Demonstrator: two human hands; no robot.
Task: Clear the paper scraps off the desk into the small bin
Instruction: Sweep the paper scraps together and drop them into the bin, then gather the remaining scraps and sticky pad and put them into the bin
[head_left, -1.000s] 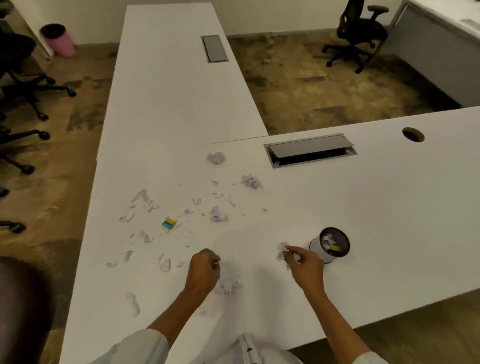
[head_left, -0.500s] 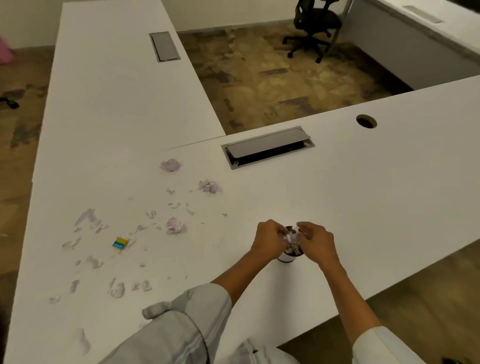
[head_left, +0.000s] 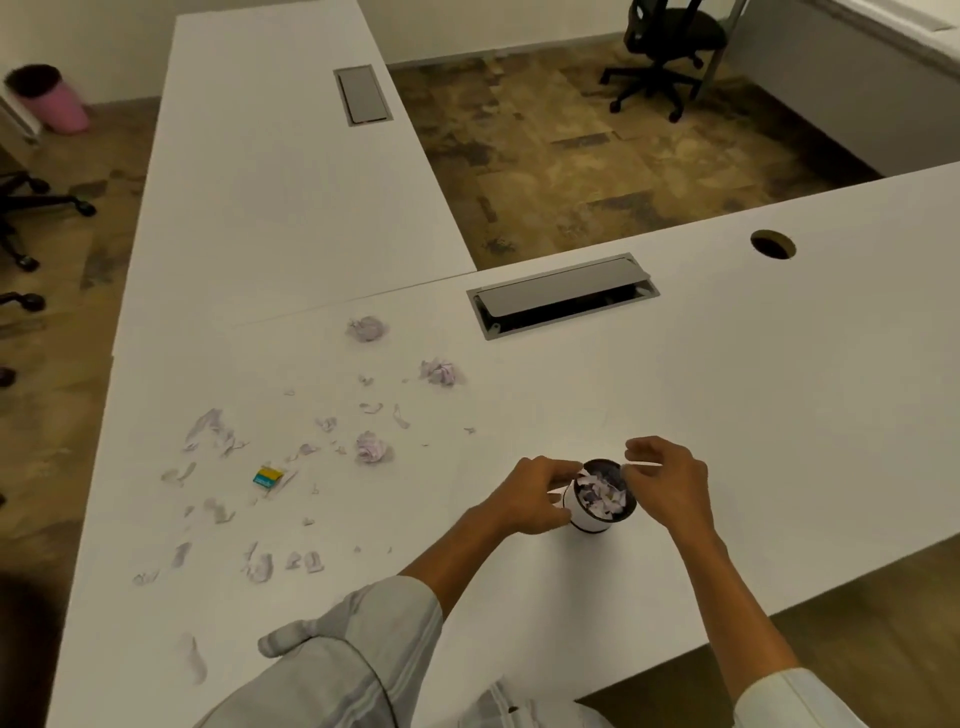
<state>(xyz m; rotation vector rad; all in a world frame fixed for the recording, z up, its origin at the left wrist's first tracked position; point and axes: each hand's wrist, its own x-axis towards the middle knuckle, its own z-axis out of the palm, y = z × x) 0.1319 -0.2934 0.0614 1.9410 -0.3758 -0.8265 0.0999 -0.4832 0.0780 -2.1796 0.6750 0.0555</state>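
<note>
The small white bin (head_left: 586, 512) with a dark rim stands on the white desk (head_left: 727, 415), filled to the top with pale paper scraps (head_left: 602, 492). My left hand (head_left: 530, 496) cups the bin's left wall between thumb and fingers. My right hand (head_left: 667, 483) hovers at the right of the rim, fingers loosely curled, with nothing visible in them. To the left lie three crumpled balls (head_left: 371, 448) (head_left: 440, 372) (head_left: 367, 329) and several flat torn pieces (head_left: 208, 426) (head_left: 258, 565). Among them lies a small yellow and teal slip (head_left: 268, 476).
A grey cable hatch (head_left: 563, 296) stands half open behind the bin, and a round cable hole (head_left: 772, 244) sits further right. The desk's front edge runs just below my forearms. A pink bin (head_left: 49, 98) and office chairs (head_left: 670, 41) (head_left: 21, 208) stand on the floor.
Both hands carried scraps from the desk to the small bin and dropped them in. They have since parted to either side of the rim, and the bin looks fuller.
</note>
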